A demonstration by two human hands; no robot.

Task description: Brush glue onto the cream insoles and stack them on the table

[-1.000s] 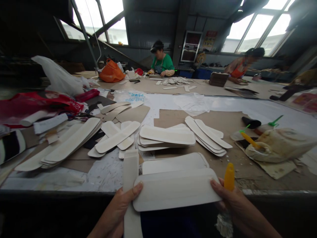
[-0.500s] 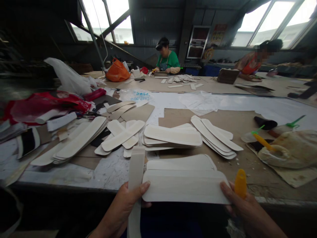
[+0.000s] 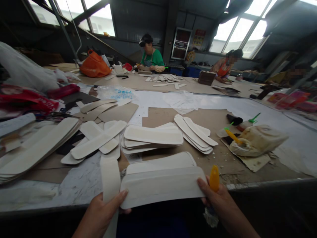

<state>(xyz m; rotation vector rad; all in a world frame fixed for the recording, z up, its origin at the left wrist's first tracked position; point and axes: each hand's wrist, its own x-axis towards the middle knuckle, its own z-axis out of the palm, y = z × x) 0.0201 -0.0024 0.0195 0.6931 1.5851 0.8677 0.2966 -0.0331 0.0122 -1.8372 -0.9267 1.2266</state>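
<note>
Between both hands at the table's front edge I hold a white rounded panel (image 3: 160,186). My left hand (image 3: 104,208) pinches its left end, thumb on top, and a long pale strip (image 3: 110,180) also runs through this hand, hanging below it. My right hand (image 3: 215,195) grips the panel's right end. A tool with a yellow handle (image 3: 214,178) is tucked in the same hand; its lower end looks coated in whitish stuff. Just behind the held panel lies another white panel (image 3: 160,162). A stack of white panels (image 3: 153,135) sits beyond that.
More panels are piled at the left (image 3: 42,148), crossed at centre left (image 3: 99,138) and fanned at the right (image 3: 195,134). At right, a crusted bag (image 3: 257,138) holds a yellow-handled tool (image 3: 232,135). An orange bag (image 3: 95,64) and people working are across the table.
My view has swung to the right, so everything sits further left in the picture. The held panel is now slightly tilted, its right end higher. Both hands keep their grip.
</note>
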